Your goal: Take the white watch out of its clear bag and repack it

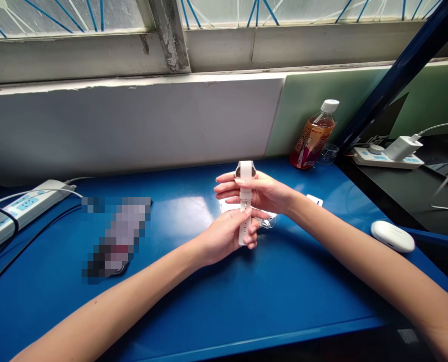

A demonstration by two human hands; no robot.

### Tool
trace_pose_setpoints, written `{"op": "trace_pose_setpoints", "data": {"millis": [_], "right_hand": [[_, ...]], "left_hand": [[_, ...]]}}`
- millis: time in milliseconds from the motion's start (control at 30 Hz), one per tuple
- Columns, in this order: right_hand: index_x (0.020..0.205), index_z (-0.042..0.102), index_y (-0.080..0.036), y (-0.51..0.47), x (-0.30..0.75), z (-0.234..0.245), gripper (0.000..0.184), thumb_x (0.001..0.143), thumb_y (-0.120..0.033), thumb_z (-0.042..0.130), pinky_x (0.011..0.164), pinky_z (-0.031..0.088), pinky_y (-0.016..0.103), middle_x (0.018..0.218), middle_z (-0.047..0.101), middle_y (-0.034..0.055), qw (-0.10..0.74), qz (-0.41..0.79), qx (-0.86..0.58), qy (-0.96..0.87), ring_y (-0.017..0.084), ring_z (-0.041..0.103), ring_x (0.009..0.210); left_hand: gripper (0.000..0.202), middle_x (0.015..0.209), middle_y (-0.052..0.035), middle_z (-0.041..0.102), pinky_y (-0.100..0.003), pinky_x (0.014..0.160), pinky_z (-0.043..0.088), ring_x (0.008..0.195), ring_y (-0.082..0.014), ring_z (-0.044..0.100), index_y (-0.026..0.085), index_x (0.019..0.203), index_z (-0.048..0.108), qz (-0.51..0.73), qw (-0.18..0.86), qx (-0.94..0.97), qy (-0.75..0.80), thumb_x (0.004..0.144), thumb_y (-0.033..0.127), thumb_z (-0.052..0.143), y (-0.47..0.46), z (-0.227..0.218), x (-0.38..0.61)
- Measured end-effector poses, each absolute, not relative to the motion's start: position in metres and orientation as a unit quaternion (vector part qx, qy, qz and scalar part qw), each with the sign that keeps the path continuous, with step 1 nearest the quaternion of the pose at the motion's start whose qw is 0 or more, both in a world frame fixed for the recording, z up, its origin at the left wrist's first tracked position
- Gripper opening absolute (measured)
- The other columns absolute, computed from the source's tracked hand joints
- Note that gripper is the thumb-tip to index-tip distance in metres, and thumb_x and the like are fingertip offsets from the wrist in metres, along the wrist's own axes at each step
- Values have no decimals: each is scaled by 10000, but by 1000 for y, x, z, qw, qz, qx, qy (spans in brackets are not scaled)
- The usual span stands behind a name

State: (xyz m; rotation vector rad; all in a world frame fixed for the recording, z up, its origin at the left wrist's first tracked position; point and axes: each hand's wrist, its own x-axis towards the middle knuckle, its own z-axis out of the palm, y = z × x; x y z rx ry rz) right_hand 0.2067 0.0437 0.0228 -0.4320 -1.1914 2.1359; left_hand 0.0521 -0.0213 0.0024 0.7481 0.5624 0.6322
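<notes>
On the white watch (245, 195), the strap (246, 190) covers the middle of the round case (238, 172) and the left hand (226, 234) hides part of the strap; just behind the watch, a white-and-clear item (272, 220) is too covered to name. Left of the watch, a flat object (122, 236) is blurred into blocks and a power strip (31, 203) is cut off; right of it, the right forearm (340, 241) partly hides a white card (315, 200).

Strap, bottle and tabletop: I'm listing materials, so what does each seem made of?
Strap: probably silicone or rubber, matte white; smooth, with small holes.
Bottle: likely clear, glossy plastic; it is see-through near the top.
Tabletop: smooth, glossy blue, perhaps painted metal or laminate; a blurred bright reflection shows the gloss.
</notes>
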Motion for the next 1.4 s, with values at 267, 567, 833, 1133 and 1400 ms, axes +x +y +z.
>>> {"op": "trace_pose_setpoints", "data": {"millis": [267, 567, 833, 1133, 1400], "right_hand": [[1267, 625, -165, 47, 211, 26, 370, 919, -93, 524, 754, 602, 242, 1165, 746, 80, 323, 826, -146, -438, 194, 734, 991], [1235, 643, -125, 47, 211, 29, 472, 1025, -374, 302, 981, 525, 374, 1170, 739, 132, 298, 839, -166, -424, 236, 687, 1110], [1220, 649, -94, 47, 211, 33, 655, 1031, -508, 177, 1003, 507, 421, 1172, 729, 182, 287, 848, -168, -412, 262, 688, 1109], [1190, 658, -66, 46, 211, 30, 692, 1026, -519, 162, 1016, 494, 438, 1179, 722, 197, 284, 858, -162, -396, 272, 682, 1115], [1220, 626, -61, 46, 212, 33, 683, 1005, -491, 141, 1012, 478, 470, 1172, 726, 187, 286, 866, -148, -383, 284, 673, 1120]], "left_hand": [[334, 981, -146, 716, -352, 806, 522, 841, -226, 708, 104, 1144, 650, 265, 864, 373, 211, 921, 353, 667, -22, -2, 50], [295, 1106, -204, 716, -439, 936, 506, 1002, -290, 713, 84, 1157, 651, 272, 865, 362, 216, 953, 294, 614, -24, -5, 49], [293, 1113, -201, 718, -429, 936, 514, 1013, -293, 713, 78, 1142, 670, 273, 868, 358, 207, 943, 288, 626, -26, -5, 50], [265, 1138, -211, 714, -419, 942, 519, 1034, -291, 709, 68, 1142, 680, 271, 868, 363, 202, 965, 234, 575, -24, -4, 48], [284, 1154, -224, 707, -429, 937, 522, 1037, -307, 710, 67, 1163, 675, 275, 868, 362, 199, 953, 241, 595, -21, -2, 46]]}}
